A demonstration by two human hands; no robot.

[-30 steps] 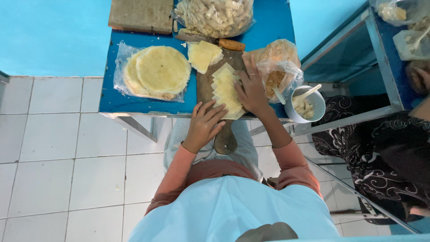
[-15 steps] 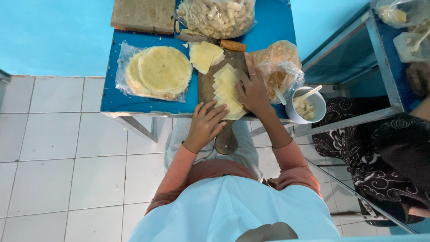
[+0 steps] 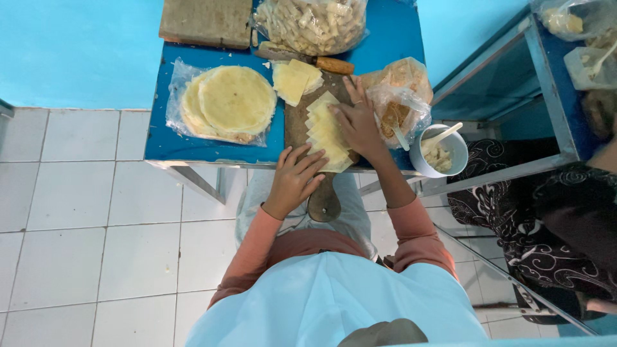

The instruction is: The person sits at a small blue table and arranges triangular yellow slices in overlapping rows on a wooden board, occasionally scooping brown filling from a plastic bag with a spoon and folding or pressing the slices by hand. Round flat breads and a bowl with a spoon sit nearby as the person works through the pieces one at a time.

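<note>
- Pale yellow squares (image 3: 326, 132) are laid in an overlapping row along a wooden board (image 3: 297, 128), which sits on a blue table (image 3: 212, 146).
- Since a second ago, the right hand (image 3: 358, 123) is kept flat on the row, fingers spread, nothing gripped; the left hand (image 3: 295, 180) has crept toward 12 o'clock, fingers loosely splayed on the board's near end.
- Little is changed, so the squares appear to be only straightened.
- The board's handle is hung over the table edge at 6 o'clock.
- Round wrappers (image 3: 228, 103) are crowded in at 9 o'clock, a bag (image 3: 398, 96) and bowl (image 3: 443, 151) at 3 o'clock; free tabletop is left only at 7 o'clock.
</note>
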